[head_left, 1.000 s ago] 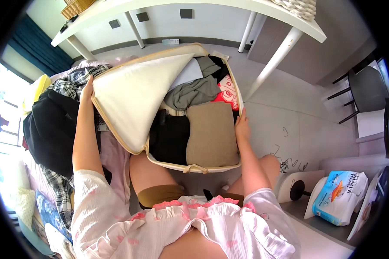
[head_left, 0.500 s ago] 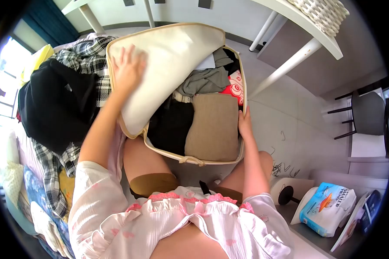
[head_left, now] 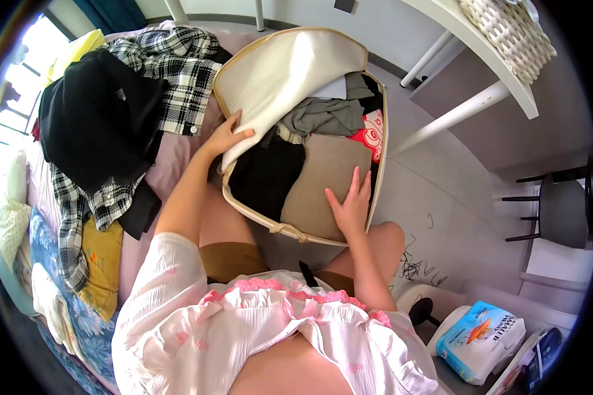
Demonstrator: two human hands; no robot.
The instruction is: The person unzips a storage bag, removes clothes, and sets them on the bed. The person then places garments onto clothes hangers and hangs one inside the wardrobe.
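A cream soft-sided case (head_left: 378, 191) packed with clothes stands in front of my knees, its lid (head_left: 290, 69) folded back at a slant. My left hand (head_left: 229, 137) grips the lid's near left edge, thumb on the pale inner face; some fingertips are hidden behind it. On a folded brown cloth (head_left: 326, 168) rests my right hand (head_left: 351, 205), open with fingers spread. Beside that cloth lies a black garment (head_left: 267, 178). Farther back are a crumpled grey garment (head_left: 329, 115) and a red-and-white printed item (head_left: 372, 135).
To the left, a bed (head_left: 178, 164) holds a black garment (head_left: 99, 122), a plaid shirt (head_left: 190, 85) and a yellow cushion (head_left: 102, 266). A white table (head_left: 474, 33) with a woven basket (head_left: 507, 33) stands at upper right. A blue-and-white package (head_left: 481, 339) is at lower right.
My left hand has slid from the lid's inner face down to its near edge. My right hand has moved from the case's right side onto the brown cloth. The view has shifted left.
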